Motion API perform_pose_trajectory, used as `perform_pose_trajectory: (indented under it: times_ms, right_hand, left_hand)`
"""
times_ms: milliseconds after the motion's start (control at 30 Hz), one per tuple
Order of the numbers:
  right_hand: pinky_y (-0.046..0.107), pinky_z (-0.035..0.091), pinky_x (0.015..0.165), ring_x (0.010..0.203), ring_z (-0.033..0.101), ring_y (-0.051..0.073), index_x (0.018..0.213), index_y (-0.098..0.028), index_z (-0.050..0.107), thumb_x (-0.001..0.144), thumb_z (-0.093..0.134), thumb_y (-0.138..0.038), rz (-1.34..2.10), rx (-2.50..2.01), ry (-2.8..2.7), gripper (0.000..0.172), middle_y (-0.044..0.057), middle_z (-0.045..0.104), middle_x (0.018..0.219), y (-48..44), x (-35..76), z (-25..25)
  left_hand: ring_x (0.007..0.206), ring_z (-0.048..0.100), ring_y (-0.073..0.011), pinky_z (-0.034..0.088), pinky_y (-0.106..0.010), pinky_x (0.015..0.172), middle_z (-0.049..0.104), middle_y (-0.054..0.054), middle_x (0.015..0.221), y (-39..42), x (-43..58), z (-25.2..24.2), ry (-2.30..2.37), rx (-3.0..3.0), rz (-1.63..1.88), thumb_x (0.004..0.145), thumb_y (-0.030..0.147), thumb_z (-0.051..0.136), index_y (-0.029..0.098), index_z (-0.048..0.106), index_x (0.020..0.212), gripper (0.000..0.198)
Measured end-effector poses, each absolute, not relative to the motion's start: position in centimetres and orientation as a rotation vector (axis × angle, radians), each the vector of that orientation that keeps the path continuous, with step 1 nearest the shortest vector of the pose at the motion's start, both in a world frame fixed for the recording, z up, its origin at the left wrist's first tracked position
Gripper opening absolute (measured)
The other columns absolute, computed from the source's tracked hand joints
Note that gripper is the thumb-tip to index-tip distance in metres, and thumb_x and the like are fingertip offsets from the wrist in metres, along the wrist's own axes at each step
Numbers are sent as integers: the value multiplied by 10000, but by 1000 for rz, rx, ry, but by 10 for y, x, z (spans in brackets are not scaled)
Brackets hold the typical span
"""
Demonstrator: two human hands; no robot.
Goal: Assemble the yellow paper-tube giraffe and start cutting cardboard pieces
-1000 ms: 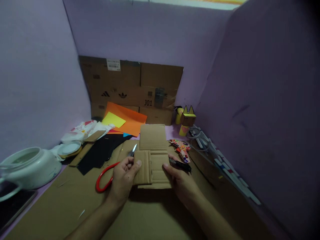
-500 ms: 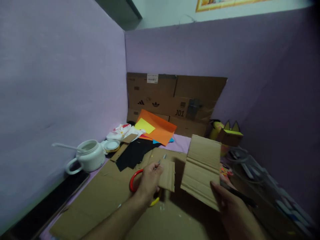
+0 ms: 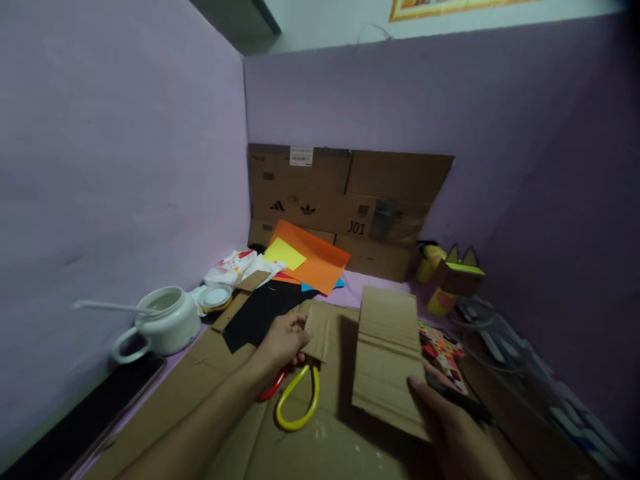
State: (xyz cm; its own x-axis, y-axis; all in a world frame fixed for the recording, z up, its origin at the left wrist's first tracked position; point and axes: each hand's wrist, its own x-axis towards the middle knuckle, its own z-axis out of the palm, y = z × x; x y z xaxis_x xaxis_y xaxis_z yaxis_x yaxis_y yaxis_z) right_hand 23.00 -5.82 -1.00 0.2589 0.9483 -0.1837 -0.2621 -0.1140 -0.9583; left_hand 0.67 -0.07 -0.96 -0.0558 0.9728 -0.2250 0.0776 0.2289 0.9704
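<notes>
My left hand (image 3: pixel 286 341) is closed on a small cardboard piece (image 3: pixel 318 333) with a ridged right edge. Beneath it, scissors with a yellow handle loop (image 3: pixel 298 407) and a red loop (image 3: pixel 273 388) lie on the cardboard sheet (image 3: pixel 220 393); their blades are hidden. My right hand (image 3: pixel 450 413) grips the lower right corner of a larger creased cardboard piece (image 3: pixel 389 353), thumb on its face. A long dark object (image 3: pixel 463 399) also sticks out by the right hand; its kind I cannot make out. The two cardboard pieces are apart.
On the left stand a white pot (image 3: pixel 170 323) with a spoon and a dark phone-like slab (image 3: pixel 95 413). Orange paper (image 3: pixel 320 257), yellow paper (image 3: pixel 285 254) and black sheet (image 3: pixel 265 310) lie behind. A large cardboard panel (image 3: pixel 310 190) leans on the wall. Cables (image 3: pixel 493 333) lie right.
My left hand has moved left with the small cardboard piece, and more of the yellow scissor handle shows. The larger piece has come slightly lower and left.
</notes>
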Motion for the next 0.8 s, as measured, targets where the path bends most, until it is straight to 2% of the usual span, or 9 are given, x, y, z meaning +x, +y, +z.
perform_pose_trajectory:
  times_ms: [133,233,367,433,533,600,667,733,800]
  right_hand:
    - [342,507,817,948,644,273,1159,-217,593,565,737,-321,1353,-1219,-579,620,49,722,939,-58,230,-15]
    - [348,497,832,1010,616,284,1125,-226,615,558,746,-341,1374,-1248,-592,594,53,710,997,-59,232,-15]
    - [365,519,782,999,618,320,1000,-229,673,527,738,-414,1407,-1313,-620,511,71,715,978,-60,231,-8]
    - [383,527,756,974,626,339,987,-232,675,494,737,-441,1408,-1343,-593,540,76,719,964,-60,230,-8]
    - [392,521,775,991,618,340,1055,-235,648,502,745,-430,1306,-1422,-606,594,69,707,1010,-59,230,-14]
    - [390,514,794,1010,610,335,1071,-242,643,530,737,-418,1213,-1450,-643,578,61,697,1044,-59,230,-19]
    - [383,507,812,1011,610,327,1049,-246,657,554,725,-409,1175,-1441,-689,526,53,695,1049,-59,231,-21]
    - [371,498,834,1004,615,312,1000,-252,675,566,722,-401,1183,-1415,-721,461,43,703,1026,-59,231,-18]
    - [361,498,837,1004,616,301,937,-260,690,567,721,-400,1209,-1391,-747,396,31,707,1014,-60,230,-12]
  left_hand:
    - [306,438,-56,286,-138,313,482,81,448,2,7,-12,1405,1135,939,697,148,519,88,565,1052,363]
    - [348,466,-84,327,-174,352,504,56,462,3,2,-15,1476,1266,884,703,188,521,88,596,1050,369]
    - [697,620,-181,461,-263,613,668,-63,756,14,-18,-4,1879,1726,871,746,274,520,130,639,1020,332]
    - [854,618,-222,460,-302,715,672,-99,936,25,-34,8,2175,1874,730,776,246,471,152,603,1104,366]
    - [1050,532,-284,445,-349,771,594,-129,1134,45,-58,22,2459,2056,423,697,109,462,192,510,1224,535]
    - [1058,507,-326,455,-359,728,581,-156,1130,57,-70,23,2520,2106,233,629,105,513,167,567,1144,521]
    - [1012,522,-351,460,-359,680,600,-190,1059,67,-78,20,2539,2093,145,604,132,549,116,634,993,399]
    - [952,552,-348,455,-355,651,619,-205,975,72,-82,14,2564,2087,115,621,140,538,91,651,904,308]
    - [900,573,-327,445,-346,641,623,-197,918,73,-81,11,2606,2098,132,660,119,489,82,642,909,294]
